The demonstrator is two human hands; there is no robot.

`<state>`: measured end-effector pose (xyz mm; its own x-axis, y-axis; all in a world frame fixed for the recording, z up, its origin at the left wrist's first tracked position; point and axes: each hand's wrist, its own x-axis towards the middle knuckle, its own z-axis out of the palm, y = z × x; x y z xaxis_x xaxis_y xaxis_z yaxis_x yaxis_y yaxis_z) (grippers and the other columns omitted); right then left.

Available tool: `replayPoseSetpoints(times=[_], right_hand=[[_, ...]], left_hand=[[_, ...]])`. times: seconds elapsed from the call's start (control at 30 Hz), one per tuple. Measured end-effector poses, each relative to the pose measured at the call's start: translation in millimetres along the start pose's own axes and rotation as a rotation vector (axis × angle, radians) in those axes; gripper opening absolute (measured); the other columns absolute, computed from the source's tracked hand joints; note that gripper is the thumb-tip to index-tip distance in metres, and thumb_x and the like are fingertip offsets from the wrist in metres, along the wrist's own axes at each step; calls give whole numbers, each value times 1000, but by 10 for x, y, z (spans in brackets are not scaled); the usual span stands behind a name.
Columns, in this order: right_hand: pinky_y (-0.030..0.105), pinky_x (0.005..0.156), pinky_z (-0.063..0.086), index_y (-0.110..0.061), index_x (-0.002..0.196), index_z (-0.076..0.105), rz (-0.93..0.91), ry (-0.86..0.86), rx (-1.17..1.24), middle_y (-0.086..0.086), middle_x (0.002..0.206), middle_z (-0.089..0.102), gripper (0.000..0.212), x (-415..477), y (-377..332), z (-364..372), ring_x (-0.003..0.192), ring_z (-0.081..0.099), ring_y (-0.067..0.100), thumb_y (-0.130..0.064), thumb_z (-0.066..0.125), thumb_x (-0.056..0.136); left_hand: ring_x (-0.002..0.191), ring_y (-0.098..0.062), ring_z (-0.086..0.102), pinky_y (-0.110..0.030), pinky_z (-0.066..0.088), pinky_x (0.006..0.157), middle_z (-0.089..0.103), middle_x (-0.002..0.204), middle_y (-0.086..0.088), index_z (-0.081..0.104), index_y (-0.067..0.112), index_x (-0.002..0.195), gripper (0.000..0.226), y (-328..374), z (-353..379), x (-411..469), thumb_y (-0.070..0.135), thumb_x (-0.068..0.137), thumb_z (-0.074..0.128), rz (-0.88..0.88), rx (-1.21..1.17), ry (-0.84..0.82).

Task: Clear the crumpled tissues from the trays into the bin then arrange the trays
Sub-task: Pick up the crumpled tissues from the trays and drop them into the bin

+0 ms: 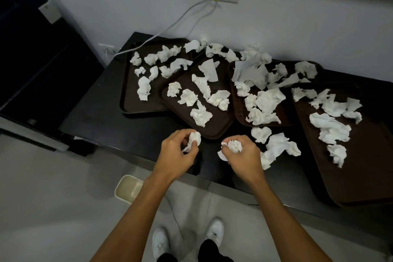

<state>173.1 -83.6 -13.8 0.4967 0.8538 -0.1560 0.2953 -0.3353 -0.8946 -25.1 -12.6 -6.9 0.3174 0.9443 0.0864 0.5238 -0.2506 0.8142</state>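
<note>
Tip: left hand point(177, 152) clutches a wad point(194, 139), right hand point(244, 155) clutches its own wad point(234, 146). Squeeze both tight, then swing to bin point(127, 187) at 8 o'clock.

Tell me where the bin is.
In the head view the bin sits on the floor, left of centre, in front of the table.

White shoes point(160, 242), black trousers point(212, 251)

Four trays point(214, 126) in a row on the bench point(102, 108), tissues point(201, 115) on each. More tissues on the bench in front. Down on the floor point(53, 198), left, the bin point(127, 187).
</note>
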Motion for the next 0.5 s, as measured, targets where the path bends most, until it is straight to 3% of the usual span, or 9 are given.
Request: replayPoseSetpoints(times=[0.1, 0.2, 0.33, 0.5], right_hand=[[24, 67, 56, -25, 83, 74, 4, -44, 28, -9, 78, 72, 11, -93, -114, 175, 74, 69, 6, -14, 75, 84], [12, 66, 50, -19, 87, 75, -38, -87, 38, -7, 80, 73, 8, -228, -232, 432, 76, 69, 2, -11, 75, 86], [14, 68, 51, -21, 93, 74, -40, -157, 52, -6, 87, 73, 9, -439, -349, 916, 81, 70, 4, -13, 75, 89], [22, 81, 59, -24, 108, 73, -77, -229, -4, -8, 108, 70, 18, -743, -421, 1644, 98, 68, 6, -16, 73, 92]], left_hand=[[86, -11, 65, -15, 51, 74, 67, 98, 8, 70, 25, 116, 27, -117, -190, -128, 17, 90, 70, -17, -19, 36], [88, -10, 65, -15, 51, 75, 68, 99, 11, 70, 25, 115, 26, -265, -419, -269, 17, 91, 70, -34, -26, 74], [92, -5, 66, -19, 55, 80, 70, 104, 11, 70, 26, 118, 25, -605, -769, -503, 20, 93, 69, -91, -40, 97], [96, 6, 62, -13, 54, 80, 67, 108, 18, 66, 32, 123, 27, -1186, -1235, -840, 30, 96, 67, -178, 4, 105]])
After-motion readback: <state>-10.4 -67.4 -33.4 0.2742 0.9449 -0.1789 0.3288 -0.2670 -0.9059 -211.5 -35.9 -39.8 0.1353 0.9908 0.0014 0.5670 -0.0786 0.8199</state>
